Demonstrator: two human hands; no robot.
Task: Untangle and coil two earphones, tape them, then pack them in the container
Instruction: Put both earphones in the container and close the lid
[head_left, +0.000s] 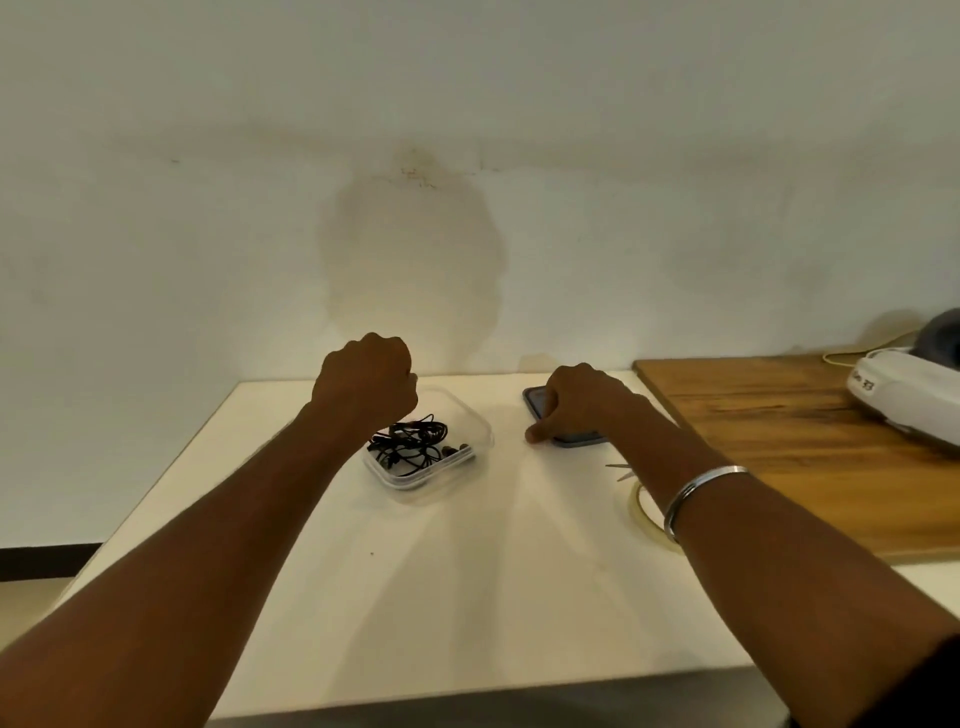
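1. Hands: the left hand (366, 382) is a closed fist, knuckles up, over the far-left corner of the clear square plastic container (410, 480). Nothing shows in it. The right hand (579, 402) curls over the dark flat lid with a blue rim (584, 440), thumb down at its near-left edge.
2. Task thing: the tangled black earphones (410, 441) lie inside the container, mid-desk, w/ the lid just right of it. Untangling looks not yet begun.
3. Risk: the cords form one knot. Pulling a single strand prob tightens it, or drags the light container across the white desk (467, 571), since no hand pins it.
4. Risk: lifting the bundle by one loop could snag a bud or plug on the rim & tip the container.
5. Risk: the right forearm lies over the clear tape roll (636, 504). Sweeping that arm could knock the roll, or the thin pale pointed bits (621, 470) just beyond it.
6. Hidden: the left palm & fingertips face away, so a cord pinched there can't be ruled out. Most of the lid sits under the right hand, and approx half the tape roll is under the forearm.
7. Hard to make out: can't count the earphones in the knot, and can't ID the pointed bits. The white device (904, 395) on the wooden board (779, 431), far right, is cut off by the frame edge.
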